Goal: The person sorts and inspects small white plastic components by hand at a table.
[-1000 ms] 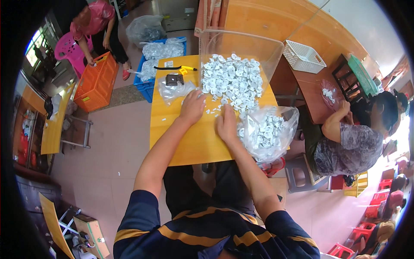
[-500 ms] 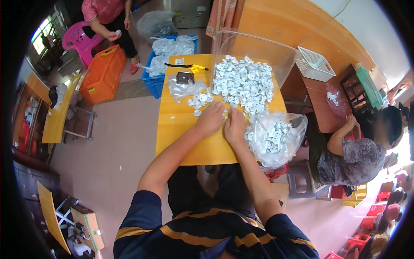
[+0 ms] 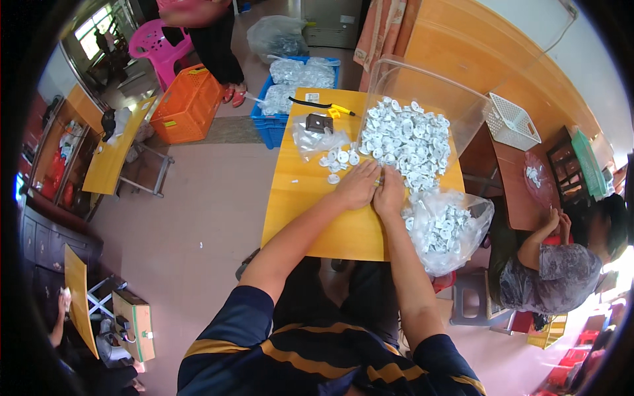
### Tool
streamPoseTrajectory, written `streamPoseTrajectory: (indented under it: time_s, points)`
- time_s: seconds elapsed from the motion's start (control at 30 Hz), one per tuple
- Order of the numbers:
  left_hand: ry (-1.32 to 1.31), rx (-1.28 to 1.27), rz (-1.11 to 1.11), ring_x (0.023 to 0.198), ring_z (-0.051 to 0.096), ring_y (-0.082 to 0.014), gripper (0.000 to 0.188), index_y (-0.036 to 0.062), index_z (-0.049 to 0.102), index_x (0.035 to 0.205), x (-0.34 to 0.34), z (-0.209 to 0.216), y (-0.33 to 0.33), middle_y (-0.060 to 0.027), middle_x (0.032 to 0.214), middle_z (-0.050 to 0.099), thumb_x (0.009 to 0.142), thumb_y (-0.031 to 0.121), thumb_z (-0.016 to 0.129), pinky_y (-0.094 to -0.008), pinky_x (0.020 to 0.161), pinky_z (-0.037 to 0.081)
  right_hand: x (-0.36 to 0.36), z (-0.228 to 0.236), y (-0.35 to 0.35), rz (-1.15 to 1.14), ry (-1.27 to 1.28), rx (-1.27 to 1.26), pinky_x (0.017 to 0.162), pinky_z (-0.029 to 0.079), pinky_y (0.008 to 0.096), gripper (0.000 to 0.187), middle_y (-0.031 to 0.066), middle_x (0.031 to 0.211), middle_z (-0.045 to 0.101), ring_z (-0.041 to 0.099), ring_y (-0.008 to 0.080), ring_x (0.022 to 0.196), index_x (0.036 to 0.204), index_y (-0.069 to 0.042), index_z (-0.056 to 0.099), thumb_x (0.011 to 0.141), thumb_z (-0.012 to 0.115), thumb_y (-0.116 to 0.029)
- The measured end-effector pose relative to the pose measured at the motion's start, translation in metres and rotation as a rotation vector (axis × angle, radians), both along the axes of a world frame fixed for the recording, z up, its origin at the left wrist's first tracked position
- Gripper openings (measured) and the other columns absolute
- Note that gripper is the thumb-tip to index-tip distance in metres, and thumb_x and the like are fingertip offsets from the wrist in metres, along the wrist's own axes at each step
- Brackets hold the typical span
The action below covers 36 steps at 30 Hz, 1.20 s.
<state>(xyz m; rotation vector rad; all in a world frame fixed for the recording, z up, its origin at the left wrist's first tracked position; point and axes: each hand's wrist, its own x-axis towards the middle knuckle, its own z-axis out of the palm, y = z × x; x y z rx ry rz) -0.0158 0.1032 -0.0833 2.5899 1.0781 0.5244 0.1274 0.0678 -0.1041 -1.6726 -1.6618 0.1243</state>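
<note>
My left hand (image 3: 358, 186) and my right hand (image 3: 389, 190) meet over the yellow table (image 3: 310, 224). Their fingers are bent and pressed together at the near edge of a large heap of small white round plastic parts (image 3: 409, 135). Whatever the fingertips pinch is mostly hidden; only a small pale bit shows between them. Left of my left hand lies a small group of the same white parts (image 3: 338, 158). A clear plastic bag (image 3: 472, 247) filled with more white parts sits by my right wrist.
A clear bin (image 3: 462, 125) lies around the heap. Beyond the small group are a dark square block (image 3: 319, 123), a yellow cutter (image 3: 341, 110) and a black strip (image 3: 310, 103). Blue (image 3: 269, 132) and orange crates (image 3: 188, 109) stand on the floor. A co-worker (image 3: 555, 270) sits at right.
The whole view has shifted, so the table appears further right. My hands have come closer together at the heap. The person at the back has moved an arm, now blurred; another person's hand appears at lower left.
</note>
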Motion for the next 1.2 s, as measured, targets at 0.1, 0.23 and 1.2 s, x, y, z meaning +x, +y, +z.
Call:
streamPoseTrajectory:
  time_s: [0.1, 0.23, 1.2]
  points:
    - [0.002, -0.031, -0.022, 0.151, 0.028, -0.0387, 0.060, -0.0054, 0.038, 0.150, -0.002, 0.001, -0.005, -0.0232, 0.160, 0.034, 0.097, 0.020, 0.051, -0.0470, 0.124, 0.023, 0.003, -0.004, -0.002, 0.005, -0.042, 0.060, 0.111, 0.039, 0.0504, 0.047, 0.0237, 0.134, 0.061, 0.053, 0.0421, 0.128, 0.131, 0.003, 0.059, 0.085, 0.056, -0.001]
    - [0.029, -0.020, -0.043, 0.151, 0.027, -0.0383, 0.062, -0.0062, 0.037, 0.150, -0.007, 0.001, -0.012, -0.0237, 0.161, 0.033, 0.096, 0.019, 0.050, -0.0464, 0.125, 0.022, -0.003, 0.002, -0.017, 0.046, -0.042, 0.063, 0.107, 0.044, 0.0482, 0.041, 0.0246, 0.130, 0.064, 0.057, 0.0424, 0.125, 0.126, 0.005, 0.063, 0.086, 0.056, -0.002]
    - [0.011, -0.030, -0.002, 0.150, 0.029, -0.0392, 0.063, -0.0072, 0.037, 0.150, -0.042, 0.009, -0.072, -0.0266, 0.158, 0.036, 0.096, 0.019, 0.052, -0.0469, 0.124, 0.023, -0.017, 0.020, -0.052, 0.082, -0.118, -0.114, 0.110, 0.038, 0.0544, 0.055, 0.0226, 0.141, 0.055, 0.048, 0.0433, 0.132, 0.139, -0.002, 0.052, 0.084, 0.057, -0.003]
